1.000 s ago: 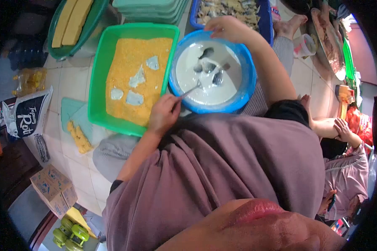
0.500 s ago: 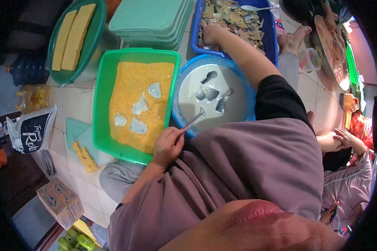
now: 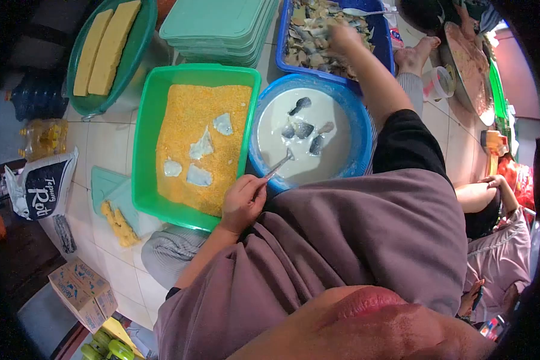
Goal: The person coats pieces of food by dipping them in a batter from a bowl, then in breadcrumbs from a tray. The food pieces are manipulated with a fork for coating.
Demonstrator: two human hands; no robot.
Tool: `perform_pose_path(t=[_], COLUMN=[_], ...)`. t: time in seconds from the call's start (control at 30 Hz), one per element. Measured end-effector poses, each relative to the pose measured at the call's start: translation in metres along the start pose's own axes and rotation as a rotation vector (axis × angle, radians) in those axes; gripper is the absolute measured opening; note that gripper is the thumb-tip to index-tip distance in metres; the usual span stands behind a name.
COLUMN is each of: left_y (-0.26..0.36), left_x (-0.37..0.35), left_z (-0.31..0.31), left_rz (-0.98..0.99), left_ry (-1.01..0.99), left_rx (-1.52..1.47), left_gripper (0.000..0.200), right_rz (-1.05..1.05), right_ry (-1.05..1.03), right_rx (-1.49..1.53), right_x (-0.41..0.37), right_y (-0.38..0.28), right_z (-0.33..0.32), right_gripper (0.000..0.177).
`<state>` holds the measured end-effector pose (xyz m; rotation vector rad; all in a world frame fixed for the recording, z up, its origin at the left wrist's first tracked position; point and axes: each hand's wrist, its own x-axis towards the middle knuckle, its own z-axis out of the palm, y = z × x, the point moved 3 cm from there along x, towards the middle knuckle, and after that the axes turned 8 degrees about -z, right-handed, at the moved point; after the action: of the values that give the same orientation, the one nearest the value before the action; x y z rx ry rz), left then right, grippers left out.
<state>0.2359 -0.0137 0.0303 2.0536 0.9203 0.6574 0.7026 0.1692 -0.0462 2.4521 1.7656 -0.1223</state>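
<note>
Over tiled floor (image 3: 119, 264), the left hand (image 3: 243, 203) grips a utensil (image 3: 277, 166); the right hand (image 3: 344, 39) blurs, its grip I cannot tell.

The left fingers (image 3: 258, 186) gripped a utensil (image 3: 278, 165) over white liquid (image 3: 333, 156) ahead; below the blurred right fingers (image 3: 341, 30) lay mixed pieces (image 3: 303, 45).

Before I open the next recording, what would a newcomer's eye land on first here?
Probably the green tray of orange crumbs, left of centre, with pale coated pieces on top. Just right of it, dark pieces stand out in the white liquid of the blue basin; the left hand holds a metal utensil there. Beyond, the right hand blurs over the blue crate.
</note>
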Motion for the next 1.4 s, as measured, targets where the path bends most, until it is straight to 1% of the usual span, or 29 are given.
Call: perform_pose_path(t=[0.03,0.1,0.13,0.17,0.2,0.3,0.33,0.43,0.47,0.5,0.57,0.6,0.63,0.7,0.8,0.9,0.93,1.03,1.07,1.13,1.23,1.3,1.4], left_y=[0.000,0.001,0.001,0.001,0.001,0.000,0.000,0.000,0.000,0.001,0.000,0.000,0.000,-0.001,0.003,0.002,0.002,0.002,0.001,0.001,0.001,0.000,0.000], left_x=[0.000,0.000,0.000,0.001,0.001,0.001,0.001,0.000,0.001,0.002,0.001,0.001,0.000,0.001,0.003,0.002,0.002,0.002,0.002,0.002,0.002,0.001,0.001], left_z=[0.000,-0.001,-0.001,-0.001,-0.001,0.000,0.000,0.001,0.000,0.000,0.001,0.002,0.003,0.003,0.002,0.001,0.001,0.001,0.001,0.001,0.001,0.001,0.002], left_rz=[-0.003,-0.012,-0.019,-0.024,-0.029,-0.051,-0.046,-0.043,-0.045,-0.047,-0.062,-0.070,-0.069,-0.063,-0.057,-0.062,-0.054,-0.039,-0.041,-0.041,-0.035,-0.035,-0.044], left_ry=[0.004,0.008,0.005,0.002,-0.002,-0.014,-0.010,-0.008,-0.012,-0.015,-0.014,-0.017,-0.017,-0.015,-0.011,-0.020,-0.010,0.003,-0.001,-0.003,-0.011,-0.017,-0.007], left_rx=[0.001,0.001,-0.001,-0.002,-0.002,-0.015,-0.014,-0.008,-0.005,-0.001,0.002,0.003,0.006,0.013,0.024,0.024,0.020,0.018,0.018,0.017,0.015,0.023,0.008], left_gripper=[0.016,0.016,0.016,0.017,0.017,0.017,0.017,0.017,0.017,0.017,0.017,0.017,0.017,0.017,0.017,0.016,0.017,0.017,0.017,0.018,0.018,0.018,0.018], right_rz=[0.011,0.118,0.054,-0.008,0.055,-0.005,0.122,-0.222,-0.111,-0.169,-0.120,-0.147,-0.054,-0.008,-0.121,-0.018,0.122,0.021,-0.124,-0.301,-0.584,-0.609,-0.792], right_ry=[-0.068,0.071,0.111,0.153,0.182,0.269,0.250,0.454,0.349,0.355,0.190,0.127,0.072,0.195,0.139,0.354,0.257,0.197,0.161,-0.039,-0.314,-0.614,-0.745], right_rx=[-0.018,0.035,0.073,0.111,0.182,0.160,0.369,0.171,0.277,0.283,0.352,0.119,0.092,0.134,0.379,0.814,1.089,1.497,1.516,1.334,1.078,0.891,0.754], right_x=[-0.002,-0.017,-0.015,-0.017,-0.019,-0.022,-0.018,0.016,0.020,0.025,0.021,0.017,0.044,0.029,0.024,0.025,0.023,0.002,-0.026,-0.066,-0.124,-0.160,-0.181], right_y=[0.023,0.058,0.084,0.091,0.098,0.110,0.114,0.118,0.098,0.079,0.030,0.004,0.006,-0.013,-0.016,0.024,0.037,0.046,0.017,-0.016,-0.071,-0.104,-0.127], right_z=[0.002,-0.013,-0.009,-0.017,-0.019,-0.035,-0.037,-0.010,-0.009,-0.005,-0.010,-0.015,0.025,0.016,0.002,0.010,0.013,-0.002,-0.034,-0.066,-0.092,-0.098,-0.077], right_gripper=[0.035,0.036,0.035,0.034,0.030,0.024,0.021,0.021,0.024,0.027,0.033,0.036,0.037,0.036,0.030,0.024,0.022,0.022,0.023,0.023,0.022,0.022,0.019])
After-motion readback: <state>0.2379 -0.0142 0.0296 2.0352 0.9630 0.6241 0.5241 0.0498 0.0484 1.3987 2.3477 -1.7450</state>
